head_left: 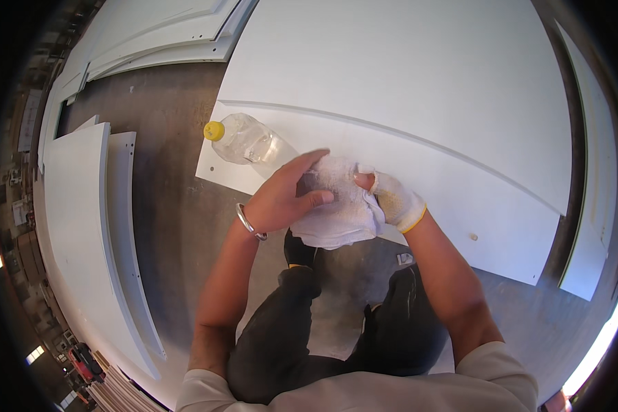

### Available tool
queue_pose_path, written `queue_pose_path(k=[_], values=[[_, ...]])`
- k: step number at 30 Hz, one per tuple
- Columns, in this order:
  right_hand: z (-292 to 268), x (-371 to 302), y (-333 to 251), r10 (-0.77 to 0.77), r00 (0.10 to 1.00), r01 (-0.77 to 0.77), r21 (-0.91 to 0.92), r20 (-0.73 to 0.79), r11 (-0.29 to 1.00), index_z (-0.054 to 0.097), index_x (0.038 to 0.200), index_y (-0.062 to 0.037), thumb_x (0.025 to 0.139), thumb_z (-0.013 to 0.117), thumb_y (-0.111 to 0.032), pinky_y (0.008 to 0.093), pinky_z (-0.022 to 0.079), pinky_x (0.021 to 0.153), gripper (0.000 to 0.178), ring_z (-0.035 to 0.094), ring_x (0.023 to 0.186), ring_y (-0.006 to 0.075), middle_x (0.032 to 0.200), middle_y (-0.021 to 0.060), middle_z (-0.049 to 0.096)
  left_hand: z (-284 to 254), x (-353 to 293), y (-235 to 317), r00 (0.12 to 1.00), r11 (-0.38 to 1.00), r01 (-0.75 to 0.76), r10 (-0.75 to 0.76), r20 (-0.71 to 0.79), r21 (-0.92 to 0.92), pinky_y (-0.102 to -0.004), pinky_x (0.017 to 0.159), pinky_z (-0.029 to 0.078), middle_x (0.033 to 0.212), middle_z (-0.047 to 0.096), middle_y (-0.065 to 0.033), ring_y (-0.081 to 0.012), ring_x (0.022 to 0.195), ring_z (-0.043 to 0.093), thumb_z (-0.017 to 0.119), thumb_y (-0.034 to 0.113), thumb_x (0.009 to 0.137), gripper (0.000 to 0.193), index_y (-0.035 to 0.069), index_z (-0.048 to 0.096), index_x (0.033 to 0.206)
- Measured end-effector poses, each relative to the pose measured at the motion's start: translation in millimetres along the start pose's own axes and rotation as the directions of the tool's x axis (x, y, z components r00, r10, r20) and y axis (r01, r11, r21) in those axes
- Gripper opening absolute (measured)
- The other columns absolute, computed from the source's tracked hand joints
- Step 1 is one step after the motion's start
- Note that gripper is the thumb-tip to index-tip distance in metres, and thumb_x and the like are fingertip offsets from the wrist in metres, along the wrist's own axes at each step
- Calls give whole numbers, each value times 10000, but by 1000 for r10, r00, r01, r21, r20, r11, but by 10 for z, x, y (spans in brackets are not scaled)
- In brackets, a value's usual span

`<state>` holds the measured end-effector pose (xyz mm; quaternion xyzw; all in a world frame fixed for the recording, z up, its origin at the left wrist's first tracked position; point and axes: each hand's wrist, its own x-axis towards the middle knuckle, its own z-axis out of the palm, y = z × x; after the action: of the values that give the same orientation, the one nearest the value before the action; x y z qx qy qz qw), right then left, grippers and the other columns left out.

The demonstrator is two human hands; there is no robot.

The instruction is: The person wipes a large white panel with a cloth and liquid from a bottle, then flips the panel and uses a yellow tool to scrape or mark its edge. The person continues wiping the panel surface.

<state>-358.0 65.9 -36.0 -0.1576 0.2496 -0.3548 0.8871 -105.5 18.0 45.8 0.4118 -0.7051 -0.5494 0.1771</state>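
A crumpled white cloth [347, 218] is held between my two hands, above the near edge of a large white panel [391, 62]. My left hand [288, 192], bare with a silver bangle [247, 223] at the wrist, curves around the cloth's left side, its thumb lying over the front. Some of its fingers are hidden behind the fabric. My right hand [395, 199] wears a white knit glove with a yellow cuff, its thumb tip bare, and grips the right side. Just beyond my left hand, a clear plastic bottle [250, 141] with a yellow cap lies on the panel's lower strip.
More white panels [82, 206] lean or lie at the left, with others [165, 34] stacked at the far left. A narrow white board [587, 240] lies on the right. A small pale piece [473, 237] rests on the panel; a small object [404, 259] is by my knee.
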Motion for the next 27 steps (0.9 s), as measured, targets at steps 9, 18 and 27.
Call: queue_pose_path(k=[9, 18, 27], values=[[102, -29, -82, -138, 986, 126, 133, 90, 983, 222, 1667, 19, 621, 627, -989, 511, 322, 1275, 1508, 362, 1562, 347, 1692, 195, 354, 230, -49, 148, 814, 800, 47, -378, -441, -598, -301, 864, 553, 1133, 733, -61, -123, 979, 675, 779, 141, 981, 305, -6, 648, 1214], [311, 246, 124, -53, 990, 75, 170, -129, 983, 595, 1389, 36, 926, 769, -105, 459, 556, 1063, 514, 666, 1230, 276, 1313, 133, 674, 227, -235, -190, 765, 805, 32, -401, -503, -593, -294, 892, 532, 1127, 714, -54, -111, 992, 646, 729, 129, 1015, 241, 22, 623, 1204], [402, 259, 229, 65, 964, 2, 250, -260, 968, 605, 1348, 54, 969, 640, -77, 484, 579, 981, 402, 693, 1140, 286, 1254, 150, 683, 255, -475, -432, 649, 914, -1, 309, -695, 406, -393, 985, 511, 1186, 677, -156, -266, 1116, 645, 643, 68, 1010, 219, 7, 614, 1219]])
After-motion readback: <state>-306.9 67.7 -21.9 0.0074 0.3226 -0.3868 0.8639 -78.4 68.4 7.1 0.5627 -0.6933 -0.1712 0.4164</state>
